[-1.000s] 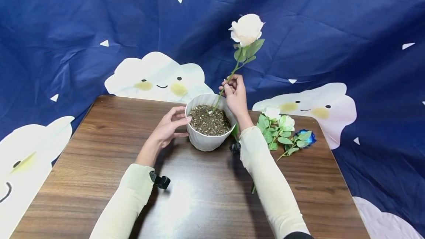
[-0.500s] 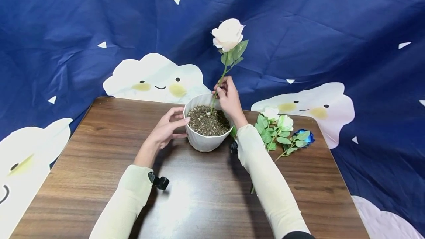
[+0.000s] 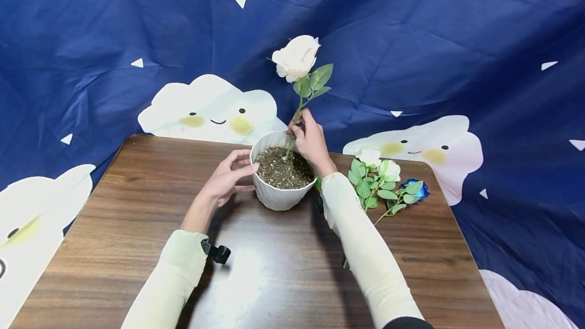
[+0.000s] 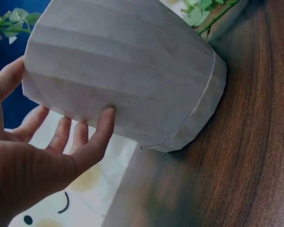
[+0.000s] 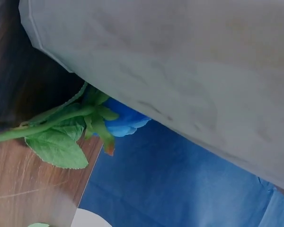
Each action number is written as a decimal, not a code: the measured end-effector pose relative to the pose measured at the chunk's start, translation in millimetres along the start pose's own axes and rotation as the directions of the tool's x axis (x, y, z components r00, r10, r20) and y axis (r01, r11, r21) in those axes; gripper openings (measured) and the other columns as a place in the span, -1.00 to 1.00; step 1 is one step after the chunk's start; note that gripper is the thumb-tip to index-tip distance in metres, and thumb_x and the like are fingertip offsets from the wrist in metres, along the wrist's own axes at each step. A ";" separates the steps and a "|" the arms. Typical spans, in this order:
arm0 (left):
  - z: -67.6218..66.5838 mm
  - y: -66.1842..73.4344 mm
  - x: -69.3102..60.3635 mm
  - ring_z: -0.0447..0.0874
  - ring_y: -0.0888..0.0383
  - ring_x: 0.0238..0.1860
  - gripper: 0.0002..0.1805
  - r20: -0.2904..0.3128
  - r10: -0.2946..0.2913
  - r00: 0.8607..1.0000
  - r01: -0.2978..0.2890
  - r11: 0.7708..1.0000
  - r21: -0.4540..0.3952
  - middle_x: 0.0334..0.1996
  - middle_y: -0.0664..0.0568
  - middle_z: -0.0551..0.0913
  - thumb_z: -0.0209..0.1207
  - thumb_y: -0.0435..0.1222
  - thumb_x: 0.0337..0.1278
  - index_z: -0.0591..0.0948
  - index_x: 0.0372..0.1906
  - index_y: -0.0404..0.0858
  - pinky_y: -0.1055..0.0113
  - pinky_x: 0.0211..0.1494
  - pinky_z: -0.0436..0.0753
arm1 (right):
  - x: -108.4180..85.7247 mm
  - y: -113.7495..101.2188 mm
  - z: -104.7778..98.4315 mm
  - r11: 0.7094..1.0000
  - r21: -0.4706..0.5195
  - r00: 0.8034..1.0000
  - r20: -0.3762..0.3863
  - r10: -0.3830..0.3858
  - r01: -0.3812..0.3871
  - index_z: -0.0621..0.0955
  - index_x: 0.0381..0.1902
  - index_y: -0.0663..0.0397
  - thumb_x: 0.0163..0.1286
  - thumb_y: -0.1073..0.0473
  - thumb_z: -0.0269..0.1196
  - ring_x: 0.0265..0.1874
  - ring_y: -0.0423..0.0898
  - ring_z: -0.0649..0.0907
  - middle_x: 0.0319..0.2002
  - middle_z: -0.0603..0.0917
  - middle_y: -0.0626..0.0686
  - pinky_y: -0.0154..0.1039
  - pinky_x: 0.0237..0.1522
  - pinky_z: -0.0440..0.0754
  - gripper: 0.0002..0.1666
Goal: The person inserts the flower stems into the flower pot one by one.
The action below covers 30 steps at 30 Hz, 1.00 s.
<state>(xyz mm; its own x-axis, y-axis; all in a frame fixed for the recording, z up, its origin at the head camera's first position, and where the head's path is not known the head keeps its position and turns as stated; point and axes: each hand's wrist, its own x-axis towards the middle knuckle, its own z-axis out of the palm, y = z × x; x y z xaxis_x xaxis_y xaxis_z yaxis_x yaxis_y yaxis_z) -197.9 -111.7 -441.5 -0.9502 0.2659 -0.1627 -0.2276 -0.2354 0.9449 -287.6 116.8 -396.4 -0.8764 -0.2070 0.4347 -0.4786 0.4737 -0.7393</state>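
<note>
A white fluted pot [image 3: 280,198] full of dark soil [image 3: 282,169] stands on the table. My left hand [image 3: 227,176] rests its spread fingertips on the pot's left side; in the left wrist view the fingers [image 4: 104,127] touch the wall [image 4: 128,80]. Above the pot's back right rim, my right hand [image 3: 312,141] pinches the green stem of a white rose [image 3: 297,58], whose lower end meets the soil. The rose leans slightly, bloom up. The right wrist view shows the pot wall [image 5: 180,61] but not the right hand.
To the right on the wooden table [image 3: 274,278] lie white roses [image 3: 389,171] and a blue rose [image 3: 417,190] with leafy stems. A blue rose [image 5: 125,120] shows behind the pot in the right wrist view. A blue cloth [image 3: 365,39] with clouds hangs behind.
My right hand has moved left and slightly down with the stem, and the bloom has swung left and lower. The left hand keeps its touch on the pot.
</note>
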 end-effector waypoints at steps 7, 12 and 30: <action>-0.3 -5.1 -0.5 0.55 -0.09 0.08 -0.35 0.002 -0.001 1.000 0.001 1.000 0.003 0.25 -0.29 0.29 0.28 -0.33 0.30 0.31 0.42 -0.26 -0.17 0.09 0.71 | -3.2 0.4 0.2 1.000 -0.030 1.000 0.028 0.001 -0.001 0.41 -0.20 0.17 0.50 0.44 0.10 -0.28 -0.06 0.74 -0.26 0.70 0.09 -0.24 -0.22 0.69 -0.88; -1.1 -4.8 0.3 0.57 -0.05 0.06 -0.35 -0.002 0.004 1.000 -0.004 1.000 0.005 0.26 -0.29 0.30 0.28 -0.33 0.29 0.31 0.42 -0.26 -0.18 0.09 0.71 | -1.8 0.8 1.1 0.999 -0.039 0.999 0.032 -0.020 0.021 0.41 -0.21 0.20 0.48 0.46 0.10 -0.28 -0.04 0.74 -0.26 0.71 0.10 -0.23 -0.21 0.68 -0.89; 0.8 -0.4 2.6 0.50 -0.21 0.17 -0.39 -0.012 -0.004 1.000 0.004 1.000 -0.013 0.24 -0.25 0.34 0.27 -0.35 0.29 0.34 0.38 -0.24 -0.17 0.09 0.71 | 0.8 0.5 -9.7 0.997 0.074 0.998 -0.052 0.040 -0.036 0.65 0.16 0.24 0.40 0.27 0.35 -0.09 0.02 0.75 -0.04 0.76 0.14 -0.27 0.07 0.69 -0.61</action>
<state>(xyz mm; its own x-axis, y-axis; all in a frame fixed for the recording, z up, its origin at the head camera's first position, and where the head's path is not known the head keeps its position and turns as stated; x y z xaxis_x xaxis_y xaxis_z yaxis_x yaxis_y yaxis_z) -200.1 -110.2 -442.1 -0.9517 0.2560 -0.1695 -0.2338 -0.2466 0.9405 -288.1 125.2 -391.5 -0.8911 -0.1428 0.4308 -0.4490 0.4162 -0.7907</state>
